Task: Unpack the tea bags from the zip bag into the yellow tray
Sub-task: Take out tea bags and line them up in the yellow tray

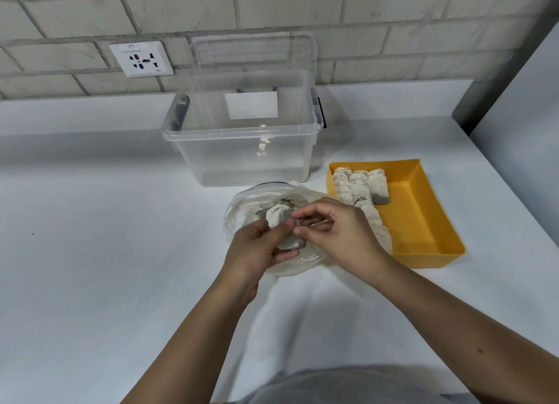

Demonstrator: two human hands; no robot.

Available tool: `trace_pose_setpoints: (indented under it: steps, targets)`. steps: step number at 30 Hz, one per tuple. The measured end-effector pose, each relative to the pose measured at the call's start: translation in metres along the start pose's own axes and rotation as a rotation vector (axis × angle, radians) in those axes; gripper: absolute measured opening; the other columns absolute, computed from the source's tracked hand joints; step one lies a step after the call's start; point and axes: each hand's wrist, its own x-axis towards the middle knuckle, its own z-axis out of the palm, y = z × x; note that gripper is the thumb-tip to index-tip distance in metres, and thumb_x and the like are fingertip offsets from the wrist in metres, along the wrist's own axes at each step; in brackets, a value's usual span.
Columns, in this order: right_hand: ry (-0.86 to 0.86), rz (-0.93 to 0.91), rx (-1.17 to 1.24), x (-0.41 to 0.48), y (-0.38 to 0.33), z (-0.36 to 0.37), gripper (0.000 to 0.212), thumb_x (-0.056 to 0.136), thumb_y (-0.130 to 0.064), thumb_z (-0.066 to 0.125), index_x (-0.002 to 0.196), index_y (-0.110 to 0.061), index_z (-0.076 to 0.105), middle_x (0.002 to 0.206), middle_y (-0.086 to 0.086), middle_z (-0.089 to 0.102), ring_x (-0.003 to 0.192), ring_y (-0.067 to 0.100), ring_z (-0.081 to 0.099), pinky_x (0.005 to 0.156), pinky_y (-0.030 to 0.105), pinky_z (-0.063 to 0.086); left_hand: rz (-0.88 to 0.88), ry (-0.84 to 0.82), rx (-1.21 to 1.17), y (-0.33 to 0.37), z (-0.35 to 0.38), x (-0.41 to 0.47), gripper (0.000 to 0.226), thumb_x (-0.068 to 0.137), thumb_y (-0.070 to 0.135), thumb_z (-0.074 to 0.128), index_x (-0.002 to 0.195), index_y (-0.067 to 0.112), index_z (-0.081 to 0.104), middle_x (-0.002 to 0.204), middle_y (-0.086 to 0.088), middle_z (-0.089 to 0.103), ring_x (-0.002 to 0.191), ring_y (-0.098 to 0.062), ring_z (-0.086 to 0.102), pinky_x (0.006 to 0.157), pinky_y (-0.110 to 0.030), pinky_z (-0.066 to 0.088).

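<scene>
Left hand (257,249) and right hand (341,237) pinch a crumpled white tea bag (278,217).

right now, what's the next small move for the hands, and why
Probably carry the tea bag right into the yellow tray, beside the rows already there: the left hand and right hand both grip it over the zip bag, and the tray has bare floor.

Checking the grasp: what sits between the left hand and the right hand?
A tea bag, held by both the left hand and right hand, over the open zip bag; the head view shows it.
</scene>
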Motion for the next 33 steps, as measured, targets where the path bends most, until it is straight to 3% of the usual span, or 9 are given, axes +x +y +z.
trace_pose_setpoints:
  steps: [4, 6, 12, 18, 21, 23, 28, 30, 33]
  targets:
    - [0.075, 0.053, -0.179, 0.011, -0.002, -0.009, 0.019, 0.088, -0.015, 0.070, 0.106, -0.018, 0.074, 0.102, -0.006, 0.073, 0.090, 0.002, 0.066, 0.082, 0.012, 0.049, 0.143, 0.198, 0.258, 0.007, -0.021, 0.006, 0.031, 0.092, 0.018, 0.069, 0.079, -0.006, 0.056, 0.077, -0.013, 0.065, 0.072, -0.024, 0.076, 0.084, -0.052, 0.059]
    - [0.062, 0.074, -0.311, 0.016, -0.003, -0.014, 0.022, 0.090, -0.016, 0.067, 0.112, -0.017, 0.072, 0.106, -0.005, 0.073, 0.093, 0.005, 0.067, 0.085, 0.014, 0.049, 0.231, 0.276, 0.412, 0.011, -0.031, 0.005, 0.038, 0.091, 0.023, 0.070, 0.080, -0.010, 0.055, 0.065, -0.012, 0.055, 0.060, -0.017, 0.073, 0.081, -0.058, 0.058]
    - [-0.234, -0.028, -0.747, 0.025, 0.000, 0.016, 0.018, 0.091, -0.018, 0.059, 0.104, -0.014, 0.072, 0.106, 0.007, 0.069, 0.099, 0.025, 0.063, 0.084, 0.035, 0.049, 0.214, 0.297, 0.417, 0.016, -0.035, 0.003, 0.037, 0.091, 0.024, 0.069, 0.097, -0.012, 0.061, 0.090, -0.031, 0.065, 0.063, -0.019, 0.075, 0.086, -0.061, 0.054]
    - [-0.238, -0.141, -0.898, 0.046, 0.012, 0.043, 0.034, 0.086, -0.010, 0.058, 0.118, -0.022, 0.062, 0.119, 0.003, 0.061, 0.101, 0.028, 0.063, 0.076, 0.034, 0.050, 0.194, 0.307, 0.396, 0.014, -0.042, 0.005, 0.030, 0.093, 0.020, 0.064, 0.100, -0.010, 0.064, 0.097, -0.031, 0.065, 0.068, -0.022, 0.075, 0.084, -0.051, 0.059]
    - [-0.188, -0.145, -0.976, 0.053, 0.022, 0.047, 0.026, 0.085, -0.011, 0.058, 0.107, -0.023, 0.067, 0.109, 0.002, 0.069, 0.094, 0.026, 0.067, 0.076, 0.034, 0.054, 0.187, 0.311, 0.399, 0.015, -0.046, 0.004, 0.022, 0.093, 0.018, 0.062, 0.091, -0.002, 0.069, 0.094, -0.029, 0.065, 0.073, -0.024, 0.074, 0.074, -0.034, 0.063]
    - [-0.139, -0.150, -1.020, 0.053, 0.023, 0.048, 0.017, 0.088, -0.019, 0.057, 0.099, -0.023, 0.070, 0.099, 0.000, 0.073, 0.088, 0.023, 0.068, 0.071, 0.034, 0.056, 0.180, 0.308, 0.402, 0.016, -0.046, 0.002, 0.019, 0.094, 0.018, 0.061, 0.082, 0.005, 0.070, 0.082, -0.022, 0.065, 0.069, -0.022, 0.074, 0.075, -0.035, 0.063]
    - [-0.057, 0.033, -0.649, 0.032, -0.003, 0.021, 0.007, 0.086, -0.030, 0.065, 0.083, -0.025, 0.068, 0.067, -0.011, 0.062, 0.067, 0.012, 0.060, 0.061, 0.027, 0.046, 0.172, 0.304, 0.425, 0.015, -0.048, 0.002, 0.032, 0.095, 0.021, 0.058, 0.085, -0.010, 0.057, 0.074, -0.011, 0.049, 0.059, -0.016, 0.073, 0.087, -0.055, 0.054]
    - [-0.080, 0.264, -0.248, 0.025, -0.015, 0.004, 0.005, 0.083, -0.023, 0.070, 0.079, -0.020, 0.070, 0.057, -0.010, 0.059, 0.053, 0.012, 0.055, 0.055, 0.027, 0.047, 0.175, 0.298, 0.424, 0.014, -0.046, 0.000, 0.036, 0.096, 0.023, 0.058, 0.089, -0.012, 0.054, 0.075, -0.011, 0.048, 0.058, -0.015, 0.073, 0.089, -0.058, 0.052]
    - [-0.154, 0.521, 0.305, 0.019, -0.030, -0.013, 0.002, 0.085, -0.011, 0.069, 0.085, -0.010, 0.068, 0.061, -0.003, 0.061, 0.054, 0.016, 0.051, 0.046, 0.025, 0.046, 0.153, 0.268, 0.386, 0.009, -0.040, -0.002, 0.035, 0.097, 0.022, 0.057, 0.076, -0.005, 0.049, 0.059, 0.006, 0.045, 0.055, -0.013, 0.071, 0.087, -0.049, 0.054]
